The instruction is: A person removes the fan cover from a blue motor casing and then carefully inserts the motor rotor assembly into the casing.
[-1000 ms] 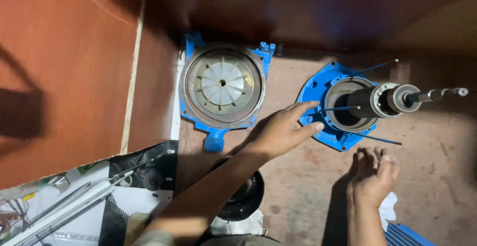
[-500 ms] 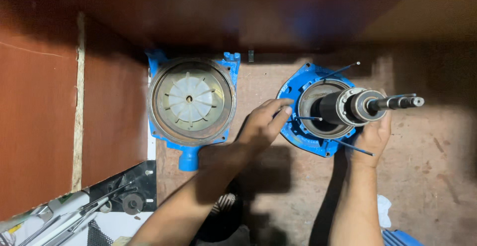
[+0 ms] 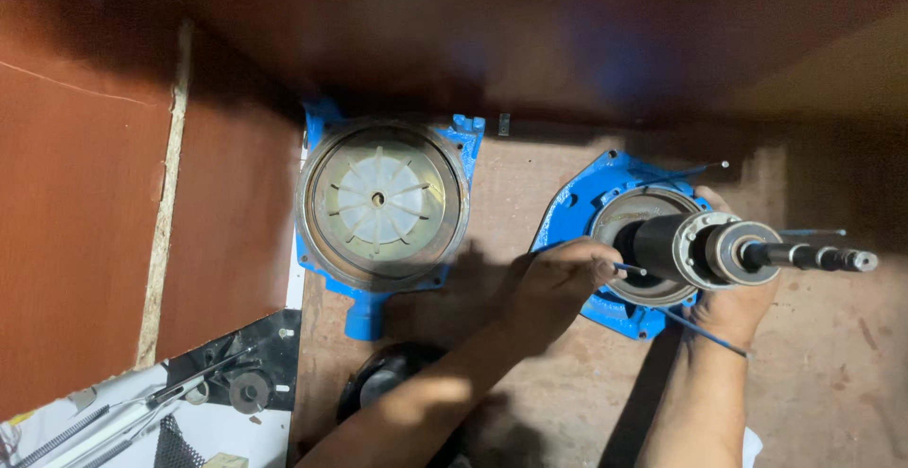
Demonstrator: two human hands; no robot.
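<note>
1. Centre of the action: a blue motor housing [image 3: 577,205] sits on the brown surface [image 3: 530,175], right of middle, with a dark rotor and steel shaft [image 3: 757,252] standing up out of its round opening toward the camera.
2. Left hand [image 3: 553,288] is on the housing's near-left rim, fingers [image 3: 594,258] curled and pressed together against the edge of the opening, touching a thin blue rod [image 3: 629,268] there.
3. Right hand [image 3: 733,303] is tucked under the rotor on the right side; its fingers are hidden behind the rotor, so I cannot tell whether they are spread or gripping.
4. More thin blue rods poke out around the housing: one up top [image 3: 690,171], one lower right [image 3: 705,331].
5. Well apart to the left lies a second blue casing [image 3: 364,315] holding a metal ring with a white finned impeller [image 3: 378,199] inside.
6. Near the bottom edge, a round black part [image 3: 374,383] lies just beside the left forearm.
7. Bottom left corner: a black bracket [image 3: 248,373] and grey metal tools [image 3: 113,421] on white sheeting.
</note>
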